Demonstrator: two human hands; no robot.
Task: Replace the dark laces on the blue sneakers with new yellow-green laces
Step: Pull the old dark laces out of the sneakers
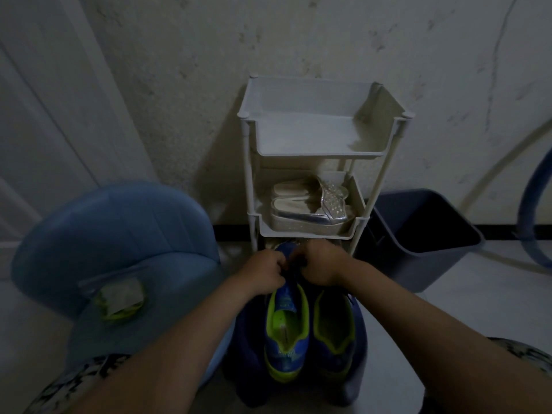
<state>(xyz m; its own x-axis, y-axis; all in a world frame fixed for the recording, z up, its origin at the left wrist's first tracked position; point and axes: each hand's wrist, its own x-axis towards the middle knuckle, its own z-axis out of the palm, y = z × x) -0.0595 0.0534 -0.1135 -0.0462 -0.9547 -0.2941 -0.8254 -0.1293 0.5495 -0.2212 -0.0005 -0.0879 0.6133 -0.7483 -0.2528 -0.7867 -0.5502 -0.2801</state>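
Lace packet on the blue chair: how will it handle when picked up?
The lace packet looks like a thin clear bag of yellow-green laces, so it is probably light and floppy. Its film may be slippery. It lies flat on the blue chair, so it is unlikely to roll.

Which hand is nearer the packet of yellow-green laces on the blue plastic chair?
Left. The left hand is right of the packet of yellow-green laces; the right hand lies farther right.

Far: shelf rack blocks. Left: blue chair crowds close. Far right: dark bin. Right of sneakers: floor passable.
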